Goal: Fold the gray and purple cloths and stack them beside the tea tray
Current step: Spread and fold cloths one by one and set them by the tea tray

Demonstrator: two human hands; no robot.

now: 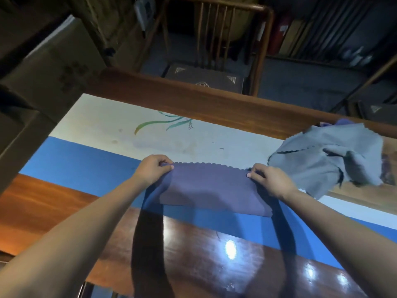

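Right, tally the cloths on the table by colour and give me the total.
Purple cloth: 1, with the left hand and right hand each pinching a far corner.
Gray cloth: 1, lying crumpled to the right.
Total: 2 cloths that can be told apart.

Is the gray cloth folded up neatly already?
No, the gray cloth lies crumpled at the right while both hands pinch the purple cloth.
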